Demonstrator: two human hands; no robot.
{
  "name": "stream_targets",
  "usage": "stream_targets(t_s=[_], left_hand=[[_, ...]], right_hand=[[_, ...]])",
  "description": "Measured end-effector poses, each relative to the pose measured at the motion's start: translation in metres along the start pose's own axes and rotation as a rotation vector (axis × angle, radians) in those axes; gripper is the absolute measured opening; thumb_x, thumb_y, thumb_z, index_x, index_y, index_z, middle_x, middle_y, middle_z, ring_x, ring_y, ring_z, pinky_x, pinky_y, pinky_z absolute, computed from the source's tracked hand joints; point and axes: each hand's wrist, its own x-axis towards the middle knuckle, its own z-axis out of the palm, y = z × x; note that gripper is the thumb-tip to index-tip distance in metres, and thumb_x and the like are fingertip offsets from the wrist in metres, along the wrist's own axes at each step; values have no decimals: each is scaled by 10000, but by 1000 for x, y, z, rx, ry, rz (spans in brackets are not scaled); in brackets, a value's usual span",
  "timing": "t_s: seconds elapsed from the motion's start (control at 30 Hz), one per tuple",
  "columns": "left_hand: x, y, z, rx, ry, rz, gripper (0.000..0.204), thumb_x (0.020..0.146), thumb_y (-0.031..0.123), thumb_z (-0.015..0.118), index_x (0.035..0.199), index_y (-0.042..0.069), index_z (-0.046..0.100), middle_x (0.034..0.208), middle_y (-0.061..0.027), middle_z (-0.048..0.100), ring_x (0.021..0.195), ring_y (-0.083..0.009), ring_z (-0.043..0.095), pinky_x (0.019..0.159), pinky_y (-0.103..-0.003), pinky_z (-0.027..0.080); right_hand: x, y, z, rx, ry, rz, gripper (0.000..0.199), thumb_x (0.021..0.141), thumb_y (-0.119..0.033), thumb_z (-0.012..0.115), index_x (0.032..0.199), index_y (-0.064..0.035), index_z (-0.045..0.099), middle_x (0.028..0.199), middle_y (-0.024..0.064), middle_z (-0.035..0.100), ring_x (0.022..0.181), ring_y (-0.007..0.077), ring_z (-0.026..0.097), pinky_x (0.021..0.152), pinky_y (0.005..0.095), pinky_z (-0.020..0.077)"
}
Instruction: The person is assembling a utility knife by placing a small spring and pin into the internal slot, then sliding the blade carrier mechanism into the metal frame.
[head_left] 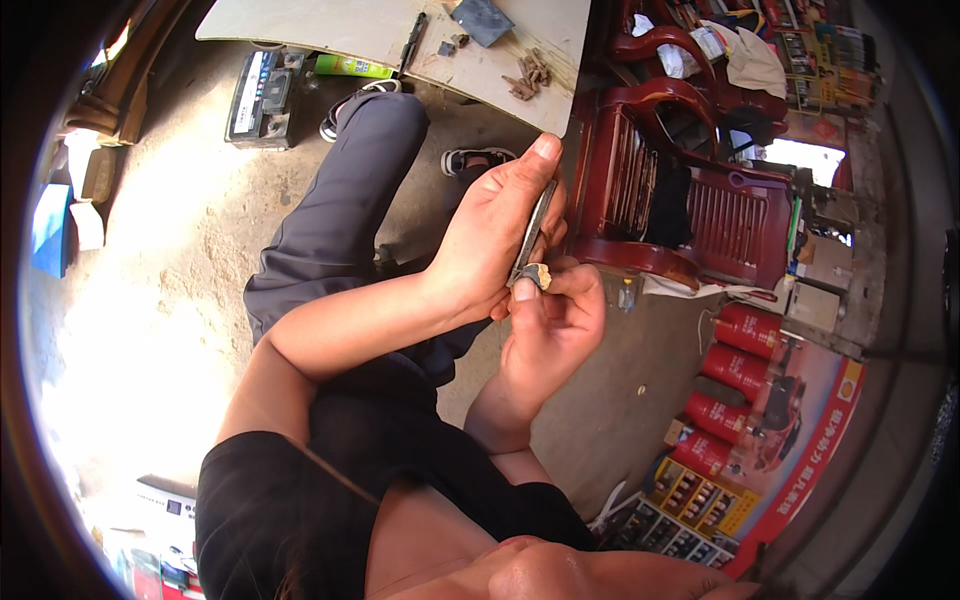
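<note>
My left hand (492,225) is closed round a slim grey metal tool (534,228), its thumb stretched up along it. The tool's lower end meets a small dark chunk (539,275) with a pale yellow, rough face. Thumb and fingers of my right hand (560,325) pinch that chunk from below. Both hands are close together, in front of my body. Whether the tool has a sharp edge is too small to tell.
Beyond my hands, a pale tabletop (330,22) carries brown pieces (530,75), a dark flat sheet (482,20) and a black pen-like tool (412,42). A battery (262,98) and green can (352,67) are beneath. Right are a wooden chair (735,225) and red cylinders (735,372).
</note>
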Motion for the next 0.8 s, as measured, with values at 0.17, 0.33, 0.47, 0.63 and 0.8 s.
stream_targets(t_s=[0.17, 0.33, 0.47, 0.63, 0.8], left_hand=[[-2, 0, -1, -7, 40, -27, 526, 955, 447, 400, 559, 105, 351, 470, 13, 304, 371, -75, 230, 373, -225, 206], [-3, -1, 2, -35, 73, -50, 518, 955, 439, 405, 561, 107, 351, 472, 14, 304, 371, -78, 236, 378, -226, 218], [-1, -3, 2, -20, 80, -70, 516, 956, 437, 406, 561, 110, 349, 471, 17, 301, 375, -79, 246, 381, -226, 224], [-3, -3, 0, -29, 71, -86, 521, 957, 436, 403, 554, 111, 348, 474, 20, 292, 381, -78, 250, 382, -227, 224], [-1, -4, -1, -21, 51, -101, 531, 956, 442, 400, 550, 103, 354, 467, 19, 283, 370, -75, 244, 379, -226, 220]], right_hand=[[-1, 7, -8, -55, -54, -37, 186, 750, 75, 602, 776, -8, 438, 789, 86, 519, 589, 89, 514, 465, 207, 450], [-1, 8, -10, -97, -70, -89, 202, 744, 87, 594, 776, -11, 420, 813, 96, 514, 597, 90, 516, 473, 206, 463], [-4, 5, -8, -129, -9, -100, 215, 719, 101, 622, 793, -1, 447, 828, 92, 529, 708, 112, 524, 633, 234, 464], [-7, 8, -12, -102, -42, -97, 218, 723, 91, 626, 795, -3, 443, 839, 97, 528, 709, 112, 523, 631, 234, 462], [-5, 10, -9, -97, -3, -133, 213, 750, 56, 611, 790, -14, 414, 854, 111, 520, 608, 89, 517, 460, 200, 459]])
